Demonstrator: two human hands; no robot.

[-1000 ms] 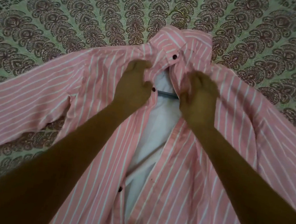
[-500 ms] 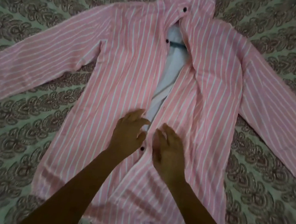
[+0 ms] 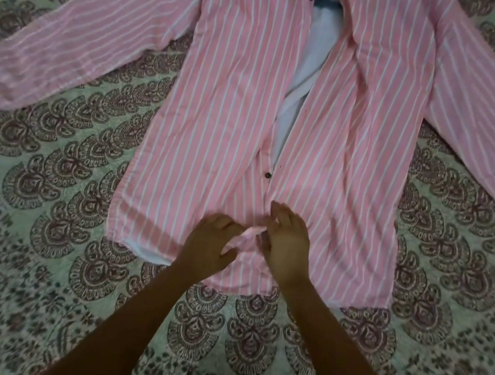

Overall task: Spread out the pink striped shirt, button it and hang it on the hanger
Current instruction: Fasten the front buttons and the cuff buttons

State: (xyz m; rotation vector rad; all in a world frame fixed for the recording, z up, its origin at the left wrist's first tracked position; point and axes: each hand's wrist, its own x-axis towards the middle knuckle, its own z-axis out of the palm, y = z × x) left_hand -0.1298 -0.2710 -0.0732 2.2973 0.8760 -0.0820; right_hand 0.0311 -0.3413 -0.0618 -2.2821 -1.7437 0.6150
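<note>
While the pink striped shirt (image 3: 226,104) lies front-up across the patterned bedspread (image 3: 37,252), sleeves spread toward its left and right edges, both hands work at the lower front, just above the hem nearest the person. The left hand (image 3: 208,245) has its grip pinched on a small raised fold of the front edge. The right hand (image 3: 287,248) sits just beside it, fingers half straightened, and I cannot tell whether its thumb holds cloth. A dark button (image 3: 267,176) shows just beyond the hands, undone, and the front gapes farther up. The hanger (image 3: 326,4) shows only as a bluish bar inside that opening. The collar is cut off at the far edge.
</note>
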